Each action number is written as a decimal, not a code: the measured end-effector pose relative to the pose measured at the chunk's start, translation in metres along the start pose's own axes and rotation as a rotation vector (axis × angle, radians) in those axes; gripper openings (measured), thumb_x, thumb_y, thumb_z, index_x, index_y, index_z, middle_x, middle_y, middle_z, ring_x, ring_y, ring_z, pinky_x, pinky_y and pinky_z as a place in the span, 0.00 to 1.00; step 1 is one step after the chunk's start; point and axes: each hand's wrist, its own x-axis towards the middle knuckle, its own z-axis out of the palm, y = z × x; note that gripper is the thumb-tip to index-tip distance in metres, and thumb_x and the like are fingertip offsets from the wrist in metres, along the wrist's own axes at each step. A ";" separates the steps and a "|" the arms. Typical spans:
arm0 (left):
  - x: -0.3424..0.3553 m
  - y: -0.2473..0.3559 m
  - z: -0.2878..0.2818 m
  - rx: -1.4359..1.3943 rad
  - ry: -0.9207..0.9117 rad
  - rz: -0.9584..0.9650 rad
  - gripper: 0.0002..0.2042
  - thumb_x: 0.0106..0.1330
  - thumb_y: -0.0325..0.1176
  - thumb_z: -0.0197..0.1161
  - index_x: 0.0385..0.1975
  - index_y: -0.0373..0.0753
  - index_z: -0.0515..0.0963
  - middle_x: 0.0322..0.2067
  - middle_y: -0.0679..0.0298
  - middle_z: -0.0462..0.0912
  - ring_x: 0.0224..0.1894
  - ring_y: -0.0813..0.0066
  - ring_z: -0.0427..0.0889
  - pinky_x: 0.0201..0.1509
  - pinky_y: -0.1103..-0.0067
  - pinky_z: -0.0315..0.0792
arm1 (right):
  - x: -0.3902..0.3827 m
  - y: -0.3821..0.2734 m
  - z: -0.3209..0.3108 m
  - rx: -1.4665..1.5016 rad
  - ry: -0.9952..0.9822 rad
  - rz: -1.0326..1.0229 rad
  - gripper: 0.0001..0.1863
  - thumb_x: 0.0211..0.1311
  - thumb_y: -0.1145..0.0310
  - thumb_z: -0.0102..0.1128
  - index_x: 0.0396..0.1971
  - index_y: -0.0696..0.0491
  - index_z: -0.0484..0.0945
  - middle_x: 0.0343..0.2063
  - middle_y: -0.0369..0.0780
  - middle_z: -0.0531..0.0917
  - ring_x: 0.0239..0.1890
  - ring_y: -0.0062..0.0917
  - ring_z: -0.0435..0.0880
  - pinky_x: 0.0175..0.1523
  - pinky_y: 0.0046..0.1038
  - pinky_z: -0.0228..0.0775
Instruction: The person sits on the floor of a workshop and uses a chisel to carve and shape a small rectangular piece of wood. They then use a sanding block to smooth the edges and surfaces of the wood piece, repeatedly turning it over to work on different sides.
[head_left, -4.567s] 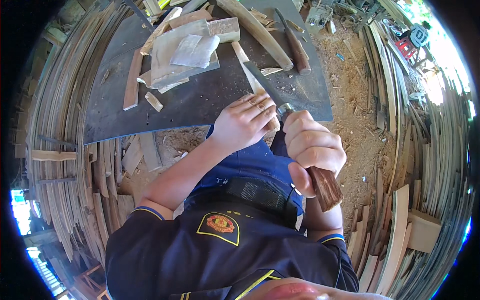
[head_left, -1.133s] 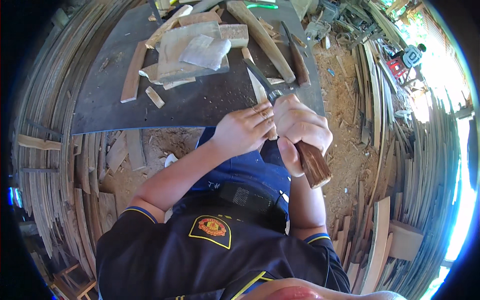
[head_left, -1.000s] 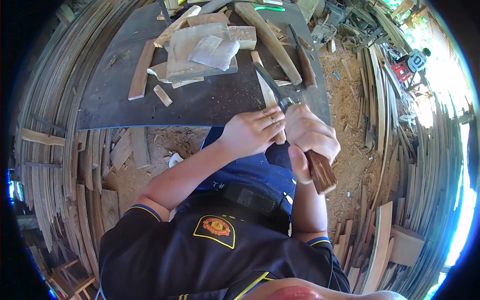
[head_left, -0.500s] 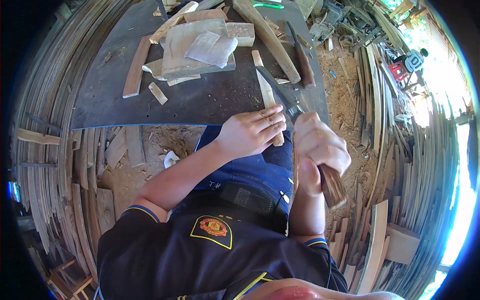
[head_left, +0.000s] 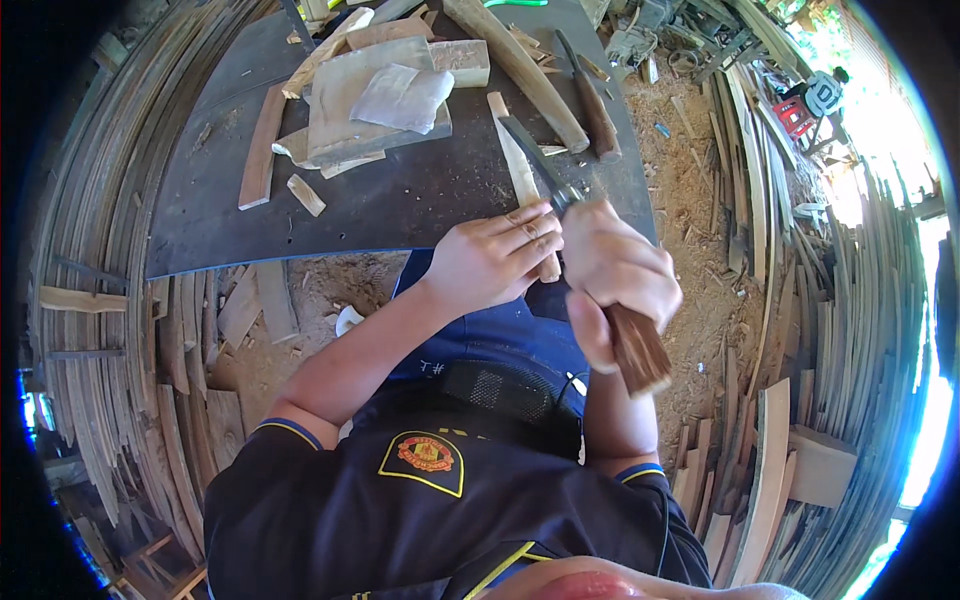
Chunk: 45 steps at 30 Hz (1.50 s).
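Note:
My left hand (head_left: 500, 250) is closed around the lower part of a pale, narrow wooden stick (head_left: 514, 150), which points away from me over the near edge of the table. In my right hand (head_left: 620, 262) is a knife with a thick brown wooden handle (head_left: 640, 352) and a metal collar. Its dark blade (head_left: 540, 158) slants up and left, with the tip lying over or against the right side of the stick near its far end. Whether the cutting edge touches the wood I cannot tell. Both hands are close together, just beyond my lap.
On the dark table (head_left: 220, 235) lie a stacked wooden block (head_left: 335, 95) with a pale folded piece (head_left: 404, 98) on top, a reddish board (head_left: 262, 150), a long round wooden bar (head_left: 520, 75) and a dark-handled tool (head_left: 597, 115). Planks (head_left: 100, 330) line both sides. A person (head_left: 824, 95) is far right.
My right hand and the knife have shifted slightly up and left. The table and its contents sit a little further left in the view. Both hands keep their hold.

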 end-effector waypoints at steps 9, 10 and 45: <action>-0.001 -0.002 0.006 -0.067 0.017 -0.009 0.16 0.52 0.35 0.71 0.41 0.38 0.82 0.47 0.59 0.85 0.58 0.64 0.82 0.55 0.74 0.79 | 0.010 0.040 -0.004 -0.057 -0.063 -0.068 0.08 0.47 0.78 0.59 0.15 0.54 0.69 0.16 0.37 0.71 0.18 0.32 0.71 0.29 0.32 0.64; -0.002 -0.003 0.006 -0.066 0.025 -0.015 0.16 0.52 0.35 0.70 0.41 0.38 0.82 0.46 0.58 0.85 0.57 0.63 0.82 0.55 0.74 0.79 | 0.013 0.043 -0.003 -0.054 -0.084 -0.056 0.07 0.46 0.79 0.58 0.16 0.53 0.70 0.16 0.37 0.71 0.19 0.33 0.72 0.29 0.31 0.65; 0.052 0.041 -0.214 -0.968 -0.428 0.500 0.16 0.59 0.37 0.72 0.42 0.33 0.83 0.45 0.56 0.85 0.41 0.56 0.86 0.45 0.63 0.80 | -0.023 0.049 0.021 -0.088 -0.073 -0.164 0.11 0.41 0.77 0.65 0.16 0.47 0.71 0.21 0.34 0.72 0.28 0.36 0.73 0.39 0.36 0.66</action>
